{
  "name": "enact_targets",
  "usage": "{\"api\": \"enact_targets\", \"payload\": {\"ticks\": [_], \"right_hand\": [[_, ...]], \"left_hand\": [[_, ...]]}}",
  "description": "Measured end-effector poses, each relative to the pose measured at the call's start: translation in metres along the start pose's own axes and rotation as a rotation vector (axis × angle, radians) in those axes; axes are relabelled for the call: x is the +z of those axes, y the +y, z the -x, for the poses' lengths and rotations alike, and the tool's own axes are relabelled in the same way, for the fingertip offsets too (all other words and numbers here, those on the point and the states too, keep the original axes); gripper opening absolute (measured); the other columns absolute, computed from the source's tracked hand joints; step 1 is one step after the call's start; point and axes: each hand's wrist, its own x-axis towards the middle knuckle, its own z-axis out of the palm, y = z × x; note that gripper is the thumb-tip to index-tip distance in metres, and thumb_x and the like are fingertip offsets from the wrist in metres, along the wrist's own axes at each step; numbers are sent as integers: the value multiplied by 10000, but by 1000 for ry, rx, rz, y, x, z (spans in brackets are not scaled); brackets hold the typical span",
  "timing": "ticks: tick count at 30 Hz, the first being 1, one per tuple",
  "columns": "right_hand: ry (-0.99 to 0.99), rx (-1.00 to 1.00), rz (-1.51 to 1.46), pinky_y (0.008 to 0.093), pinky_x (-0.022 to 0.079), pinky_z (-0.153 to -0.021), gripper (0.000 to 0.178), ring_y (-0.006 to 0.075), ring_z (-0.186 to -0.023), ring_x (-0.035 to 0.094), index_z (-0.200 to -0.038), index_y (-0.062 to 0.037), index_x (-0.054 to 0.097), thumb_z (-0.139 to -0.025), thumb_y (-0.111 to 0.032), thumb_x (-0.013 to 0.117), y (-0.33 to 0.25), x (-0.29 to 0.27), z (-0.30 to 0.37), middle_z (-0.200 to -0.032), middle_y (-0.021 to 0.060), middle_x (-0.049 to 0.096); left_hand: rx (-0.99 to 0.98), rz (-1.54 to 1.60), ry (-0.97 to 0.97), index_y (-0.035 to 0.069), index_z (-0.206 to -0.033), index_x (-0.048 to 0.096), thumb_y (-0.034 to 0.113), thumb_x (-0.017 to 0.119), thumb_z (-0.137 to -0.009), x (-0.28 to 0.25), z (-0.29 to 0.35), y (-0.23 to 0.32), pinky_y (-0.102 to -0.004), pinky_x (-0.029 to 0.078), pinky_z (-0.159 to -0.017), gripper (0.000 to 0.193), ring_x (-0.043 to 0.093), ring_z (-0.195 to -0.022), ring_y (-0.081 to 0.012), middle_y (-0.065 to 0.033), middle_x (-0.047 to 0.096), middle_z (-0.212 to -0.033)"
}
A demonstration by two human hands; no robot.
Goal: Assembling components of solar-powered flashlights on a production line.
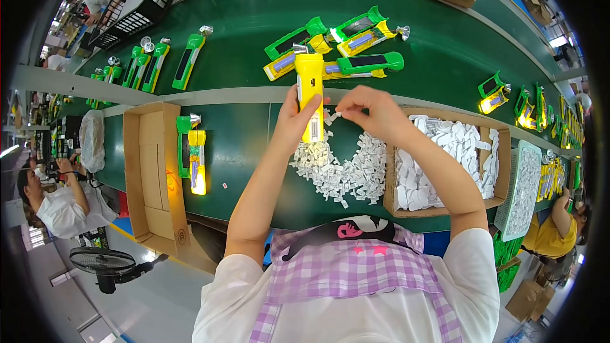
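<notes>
Upright in front of me, a yellow flashlight body (309, 70) is gripped in my left hand (293, 119), its silver reflector at the far end. Just right of it my right hand (376, 113) is closed in a pinch on a small white plastic piece (339, 114). Beneath both hands spreads a pile of small white plastic pieces (346, 174) on the green bench. Beyond the rail, several opened green-and-yellow flashlights (368, 62) lie grouped, with wires and purple cells showing. Another opened flashlight (195, 152) lies to the left, apart from my hands.
A cardboard box (504, 174) of white plastic strips stands at the right, beside a pale basket (516, 213). An open cardboard box (152, 171) sits at the left. A metal rail (248, 95) crosses the bench. More flashlights (189, 60) line the far belt. Co-workers sit at both sides.
</notes>
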Motion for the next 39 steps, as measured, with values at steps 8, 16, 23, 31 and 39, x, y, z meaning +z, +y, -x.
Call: {"api": "enact_targets", "payload": {"ticks": [8,16,23,31,39], "right_hand": [[92,-198,-147,268,503,-724,111,171,-799,631,-930,-49,689,-820,-48,669,-19,-10,-29,-866,57,642],[162,-273,65,271,507,-718,146,160,-768,632,-954,-40,674,-811,-65,688,-12,-9,-32,-843,63,636],[154,-62,-78,249,517,-703,118,125,-742,637,-883,-5,650,-796,-60,710,-22,-5,-38,-814,52,656],[164,-85,-92,237,517,-686,123,101,-724,635,-856,5,649,-794,-77,716,-27,7,-69,-794,51,666],[349,-230,664,409,494,-751,149,283,-907,583,-893,-105,694,-825,-213,616,30,-4,-135,-886,101,626]], "left_hand": [[88,-85,-110,27,-1331,341,116,587,-921,13,4,-9,-286,518,-737,487,610,-945,-150,-81,567,-1122],[137,-257,-21,31,-1295,368,274,516,-972,21,5,-11,-276,525,-712,430,627,-905,-152,-89,591,-1048],[214,-506,49,30,-1248,406,319,482,-985,15,6,-6,-276,509,-676,399,635,-805,-135,-83,611,-943],[71,-180,36,47,-1217,432,337,472,-987,-3,-10,7,-253,492,-635,372,634,-760,-144,-83,609,-917],[514,-1624,507,49,-1359,385,262,607,-876,-155,-115,62,-441,482,-828,573,547,-1025,-361,-194,501,-1170]]}}
